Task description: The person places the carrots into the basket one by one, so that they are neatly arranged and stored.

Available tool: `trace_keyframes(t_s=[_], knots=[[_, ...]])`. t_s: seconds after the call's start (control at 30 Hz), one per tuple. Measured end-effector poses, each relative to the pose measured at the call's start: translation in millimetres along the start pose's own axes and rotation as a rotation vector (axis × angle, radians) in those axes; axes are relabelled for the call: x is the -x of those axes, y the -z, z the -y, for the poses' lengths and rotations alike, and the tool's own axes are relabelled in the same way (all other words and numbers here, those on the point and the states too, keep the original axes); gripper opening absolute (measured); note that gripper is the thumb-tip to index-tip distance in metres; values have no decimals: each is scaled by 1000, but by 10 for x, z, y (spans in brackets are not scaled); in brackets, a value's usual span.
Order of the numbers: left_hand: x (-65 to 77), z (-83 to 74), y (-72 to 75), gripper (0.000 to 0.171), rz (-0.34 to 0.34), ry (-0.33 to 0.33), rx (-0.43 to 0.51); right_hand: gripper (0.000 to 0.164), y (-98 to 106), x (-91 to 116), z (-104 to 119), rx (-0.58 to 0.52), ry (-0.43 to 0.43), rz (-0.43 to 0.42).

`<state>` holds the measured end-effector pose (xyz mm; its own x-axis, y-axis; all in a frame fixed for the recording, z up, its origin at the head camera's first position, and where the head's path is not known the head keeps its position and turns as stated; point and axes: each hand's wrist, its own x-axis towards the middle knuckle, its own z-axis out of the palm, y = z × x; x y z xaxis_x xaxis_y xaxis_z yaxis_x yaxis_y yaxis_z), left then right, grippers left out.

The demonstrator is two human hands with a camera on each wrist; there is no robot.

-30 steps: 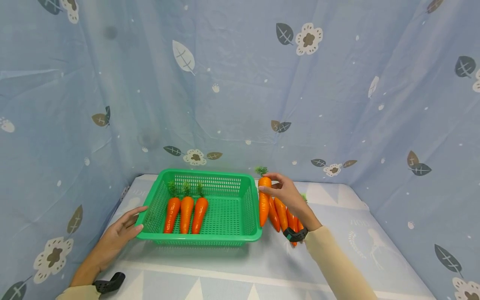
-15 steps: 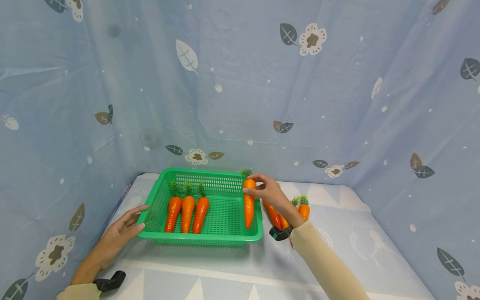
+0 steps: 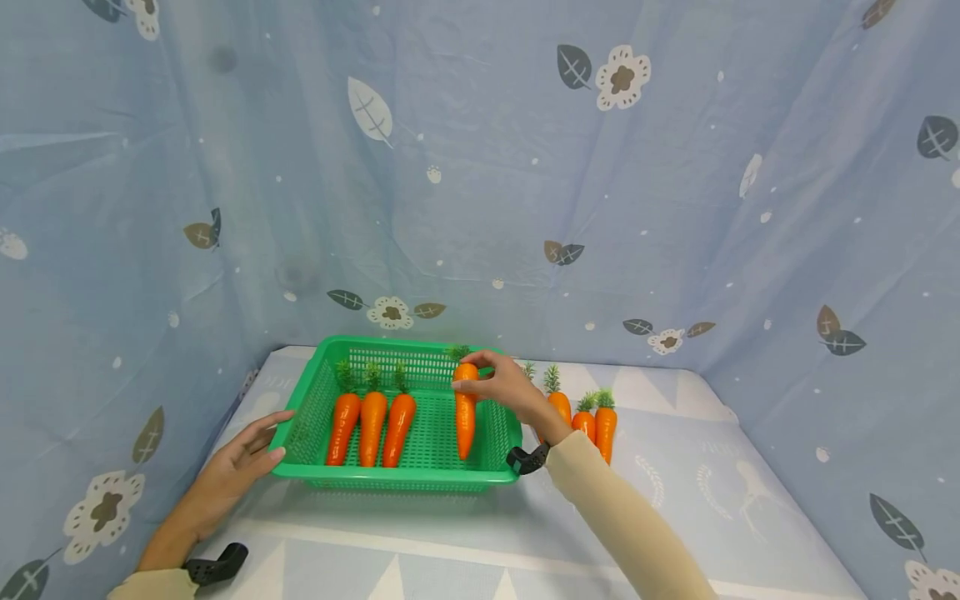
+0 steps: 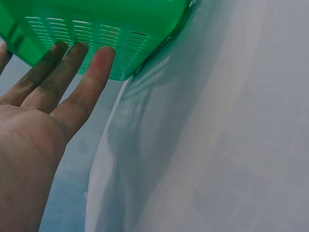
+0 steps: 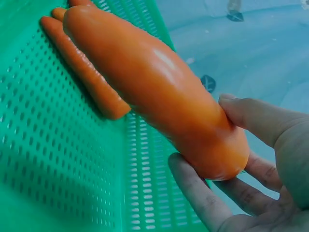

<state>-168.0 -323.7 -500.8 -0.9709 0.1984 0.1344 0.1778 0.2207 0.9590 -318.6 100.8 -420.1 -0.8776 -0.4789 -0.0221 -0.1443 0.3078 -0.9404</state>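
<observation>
My right hand (image 3: 504, 385) pinches an orange carrot (image 3: 465, 412) near its leafy top, between thumb and fingers. The carrot hangs tip down over the right half of a green plastic basket (image 3: 397, 475). In the right wrist view the held carrot (image 5: 164, 92) fills the middle, above the perforated basket floor. Three carrots lie side by side in the basket's left half, one of them the rightmost carrot (image 3: 399, 429). My left hand (image 3: 236, 467) is at the basket's left end, and the left wrist view has its straight fingers (image 4: 84, 96) against the slotted wall.
Several more carrots (image 3: 606, 425) with green tops lie on the table (image 3: 720, 475) right of the basket, partly hidden behind my right arm. A patterned blue curtain (image 3: 480, 167) encloses the table at the back and sides.
My right hand has carried the carrot leftward, from beside the basket's right edge, across the rim, to over its inside. The left hand stays at the basket's left end.
</observation>
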Motion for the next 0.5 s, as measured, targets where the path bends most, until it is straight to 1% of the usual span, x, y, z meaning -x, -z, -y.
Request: trace_keyframes(t_s=[0.07,0.3,0.5], knots=[[4,-2,1,57,-1,2,2,58,-56,-49,13,-6,-7,8],[3,8,0,56,-5,-8,-2,52,-227,-146,69,70,-10,26],[4,10,7,57,-1,-1,-5,42,-352,-233,63,71,-54,41]])
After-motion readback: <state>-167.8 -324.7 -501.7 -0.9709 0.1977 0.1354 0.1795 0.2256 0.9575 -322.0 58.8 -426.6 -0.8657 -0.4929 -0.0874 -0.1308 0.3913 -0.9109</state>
